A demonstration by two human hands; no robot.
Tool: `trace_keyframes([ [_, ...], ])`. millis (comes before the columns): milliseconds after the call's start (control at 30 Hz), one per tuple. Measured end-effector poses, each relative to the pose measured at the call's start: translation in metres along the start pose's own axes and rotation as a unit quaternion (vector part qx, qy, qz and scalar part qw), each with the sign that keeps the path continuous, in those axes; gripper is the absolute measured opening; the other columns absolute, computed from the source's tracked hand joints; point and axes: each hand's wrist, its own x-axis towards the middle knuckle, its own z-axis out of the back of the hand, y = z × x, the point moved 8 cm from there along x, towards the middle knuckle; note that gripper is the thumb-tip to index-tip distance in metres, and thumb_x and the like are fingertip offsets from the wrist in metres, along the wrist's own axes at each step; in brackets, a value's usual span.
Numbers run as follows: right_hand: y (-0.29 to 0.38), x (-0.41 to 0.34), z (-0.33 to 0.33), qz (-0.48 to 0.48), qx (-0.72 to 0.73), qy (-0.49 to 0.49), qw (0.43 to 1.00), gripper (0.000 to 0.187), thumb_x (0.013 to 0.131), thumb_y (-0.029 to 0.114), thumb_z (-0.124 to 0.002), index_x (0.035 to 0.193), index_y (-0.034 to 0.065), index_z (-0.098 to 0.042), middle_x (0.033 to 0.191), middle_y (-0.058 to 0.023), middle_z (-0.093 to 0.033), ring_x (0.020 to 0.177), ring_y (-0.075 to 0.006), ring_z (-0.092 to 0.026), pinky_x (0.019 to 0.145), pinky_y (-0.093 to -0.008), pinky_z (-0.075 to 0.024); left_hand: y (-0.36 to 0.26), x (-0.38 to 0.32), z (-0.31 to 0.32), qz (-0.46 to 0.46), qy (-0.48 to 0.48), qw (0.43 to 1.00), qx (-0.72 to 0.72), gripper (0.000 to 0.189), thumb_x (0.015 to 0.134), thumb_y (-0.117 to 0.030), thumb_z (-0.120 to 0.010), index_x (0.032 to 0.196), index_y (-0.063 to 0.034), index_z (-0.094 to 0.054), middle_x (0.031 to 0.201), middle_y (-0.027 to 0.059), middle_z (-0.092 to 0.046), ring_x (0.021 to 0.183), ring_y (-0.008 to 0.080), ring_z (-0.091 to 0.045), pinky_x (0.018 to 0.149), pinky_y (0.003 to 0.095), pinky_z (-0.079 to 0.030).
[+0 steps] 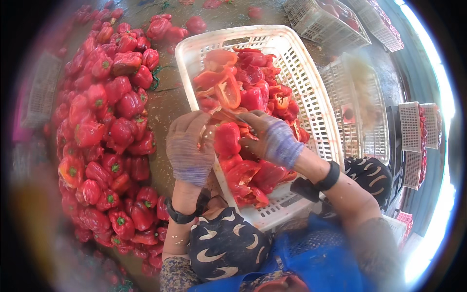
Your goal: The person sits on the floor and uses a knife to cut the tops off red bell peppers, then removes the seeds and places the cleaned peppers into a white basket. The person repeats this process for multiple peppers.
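Observation:
My left hand point(191, 144), in a stained knit glove dotted with pale seeds, is at the left rim of a white plastic crate point(310, 84). Its fingers close on a piece of red bell pepper point(225, 116). From the other side my right hand point(268, 133), gloved too, meets the same piece with curled fingers. A thin edge shows at its fingertips, too small to identify, and its palm is hidden. Cut red bell peppers point(251, 95) with their insides exposed fill much of the crate. A rounded red pepper piece point(227, 138) lies between my hands.
A large heap of whole red bell peppers point(109, 146) covers the wet floor point(164, 102) to the left. More white crates point(365, 109) stand at the right, and a filled crate point(328, 22) at the upper right. My patterned trouser knees point(226, 244) flank the crate's near end.

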Motion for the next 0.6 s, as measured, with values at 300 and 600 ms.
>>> trace_keyframes([
  [300, -0.017, 0.021, -0.037, 0.039, 0.002, 0.05, 0.998, 0.081, 0.064, 0.023, -0.082, 0.135, 0.0049, -0.049, 0.107, -0.0205, -0.065, 0.095, -0.0339, -0.067, 0.078, -0.0418, -0.0545, 0.03, -0.01, 0.015, 0.168, 0.007, 0.973, -0.16, 0.024, 0.088, -0.001, -0.067, 0.111, -0.0055, -0.068, 0.11, 0.0074, -0.066, 0.1, 0.0186, -0.063, 0.088, 0.031, -0.05],
  [600, 0.004, 0.001, 0.018, -0.163, 0.47, 0.12, 0.859, 0.041, 0.08, 0.02, -0.078, 0.113, 0.0008, -0.064, 0.075, -0.0026, -0.064, 0.059, -0.0074, -0.057, 0.053, -0.0229, -0.0452, -0.019, 0.006, -0.012, 0.047, 0.14, 0.936, -0.319, 0.103, 0.065, -0.027, -0.093, 0.148, -0.0039, -0.036, 0.14, 0.0146, -0.052, 0.128, 0.0248, -0.053, 0.104, 0.0377, -0.048],
])
